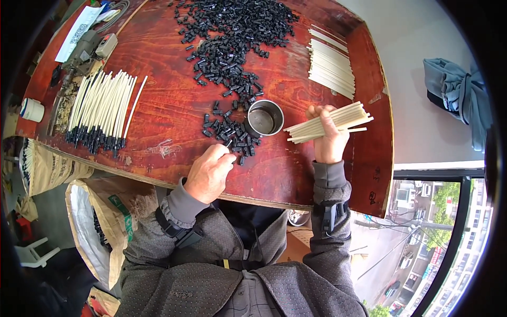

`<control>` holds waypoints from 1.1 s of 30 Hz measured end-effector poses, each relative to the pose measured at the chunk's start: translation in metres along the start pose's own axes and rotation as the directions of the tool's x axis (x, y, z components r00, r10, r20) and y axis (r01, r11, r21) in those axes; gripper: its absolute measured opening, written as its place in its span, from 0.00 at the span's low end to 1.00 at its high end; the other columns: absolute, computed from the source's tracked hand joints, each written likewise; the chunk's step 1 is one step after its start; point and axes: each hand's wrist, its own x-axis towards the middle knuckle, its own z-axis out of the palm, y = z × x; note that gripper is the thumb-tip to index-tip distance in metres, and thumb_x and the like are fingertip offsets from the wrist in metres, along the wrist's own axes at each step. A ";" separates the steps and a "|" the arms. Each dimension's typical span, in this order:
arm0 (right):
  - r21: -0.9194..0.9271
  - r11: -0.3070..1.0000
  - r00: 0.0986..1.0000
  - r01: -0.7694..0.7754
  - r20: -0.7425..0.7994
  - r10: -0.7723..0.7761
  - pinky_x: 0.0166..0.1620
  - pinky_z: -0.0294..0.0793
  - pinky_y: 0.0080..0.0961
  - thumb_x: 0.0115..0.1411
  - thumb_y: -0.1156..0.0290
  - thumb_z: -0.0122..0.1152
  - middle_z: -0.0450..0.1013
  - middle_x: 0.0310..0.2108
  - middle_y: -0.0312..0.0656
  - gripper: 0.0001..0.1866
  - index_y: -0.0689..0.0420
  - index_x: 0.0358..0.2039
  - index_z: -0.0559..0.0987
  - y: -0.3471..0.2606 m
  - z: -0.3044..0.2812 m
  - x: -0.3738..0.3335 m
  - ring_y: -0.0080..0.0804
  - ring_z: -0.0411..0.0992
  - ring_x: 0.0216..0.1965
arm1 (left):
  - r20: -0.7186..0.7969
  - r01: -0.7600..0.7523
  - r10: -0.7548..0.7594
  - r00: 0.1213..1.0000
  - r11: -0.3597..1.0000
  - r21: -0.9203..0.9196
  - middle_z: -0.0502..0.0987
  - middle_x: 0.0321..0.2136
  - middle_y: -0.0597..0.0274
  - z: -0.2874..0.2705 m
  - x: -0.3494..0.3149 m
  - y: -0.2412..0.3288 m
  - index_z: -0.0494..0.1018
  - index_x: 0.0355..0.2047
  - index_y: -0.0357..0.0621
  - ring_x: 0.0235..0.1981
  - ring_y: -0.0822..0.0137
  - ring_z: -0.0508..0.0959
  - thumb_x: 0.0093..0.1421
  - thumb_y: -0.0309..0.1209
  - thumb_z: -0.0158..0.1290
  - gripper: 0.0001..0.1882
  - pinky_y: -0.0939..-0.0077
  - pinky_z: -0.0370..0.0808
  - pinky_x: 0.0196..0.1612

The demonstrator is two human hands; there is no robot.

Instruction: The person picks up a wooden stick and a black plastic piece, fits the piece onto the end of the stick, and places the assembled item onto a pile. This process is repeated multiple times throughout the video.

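My right hand (329,138) is closed around a bundle of thin cream-coloured sticks (343,118), held slantwise above the right part of the red table. My left hand (210,170) is closed, thumb and fingers pinched together at the near edge of a heap of small black plastic pieces (224,129). What lies between its fingertips is too small to make out. Between the hands stands a round metal cup (265,117), its open top facing up and black pieces touching its left side. The heap trails from the cup to the table's far edge.
Sticks with black pieces on their near ends (103,108) lie at the left. Plain sticks (331,64) lie at the far right, by the raised wooden rim (381,127). A small machine (84,52) and white jar (33,110) sit far left. Paper sacks (100,211) stand below.
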 end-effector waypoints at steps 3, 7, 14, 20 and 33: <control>-0.179 0.982 0.996 0.057 0.076 -0.044 0.51 0.78 0.41 0.62 0.78 0.62 0.77 0.37 0.46 0.07 0.61 0.41 0.76 0.003 -0.001 -0.002 0.40 0.77 0.43 | -0.007 0.010 -0.010 1.000 1.000 -0.010 0.71 0.35 0.51 -0.001 0.001 0.001 0.72 0.38 0.36 0.37 0.49 0.75 0.50 0.15 0.59 0.14 0.61 0.74 0.38; -0.205 0.962 0.974 0.178 0.179 -0.142 0.50 0.78 0.37 0.62 0.78 0.62 0.77 0.39 0.46 0.06 0.62 0.40 0.77 -0.011 0.002 -0.011 0.38 0.77 0.43 | -0.004 -0.001 0.001 1.000 1.000 -0.017 0.71 0.34 0.51 -0.001 0.003 0.001 0.72 0.38 0.36 0.36 0.49 0.75 0.50 0.15 0.59 0.14 0.62 0.74 0.38; -0.491 0.846 0.971 0.208 0.211 -0.116 0.48 0.77 0.29 0.62 0.78 0.62 0.78 0.36 0.44 0.06 0.62 0.40 0.77 0.002 0.001 -0.013 0.33 0.78 0.42 | -0.008 0.019 -0.019 1.000 0.998 -0.063 0.71 0.34 0.52 -0.003 0.005 0.001 0.73 0.38 0.36 0.35 0.50 0.75 0.50 0.16 0.59 0.14 0.62 0.75 0.37; -0.436 0.887 0.988 0.155 0.086 -0.131 0.45 0.77 0.27 0.62 0.77 0.63 0.78 0.34 0.42 0.07 0.62 0.41 0.78 0.005 0.003 -0.013 0.31 0.77 0.39 | -0.022 0.009 -0.010 1.000 0.998 -0.064 0.71 0.34 0.52 -0.002 0.002 -0.003 0.73 0.37 0.36 0.35 0.50 0.75 0.50 0.16 0.59 0.13 0.62 0.75 0.37; -0.546 0.814 0.979 0.199 0.143 -0.144 0.31 0.75 0.20 0.60 0.77 0.66 0.76 0.30 0.35 0.08 0.60 0.40 0.79 0.002 0.008 -0.014 0.21 0.74 0.29 | -0.046 -0.037 0.035 0.998 0.999 -0.034 0.71 0.34 0.54 0.002 -0.001 -0.007 0.72 0.35 0.37 0.37 0.52 0.75 0.52 0.19 0.57 0.09 0.61 0.74 0.35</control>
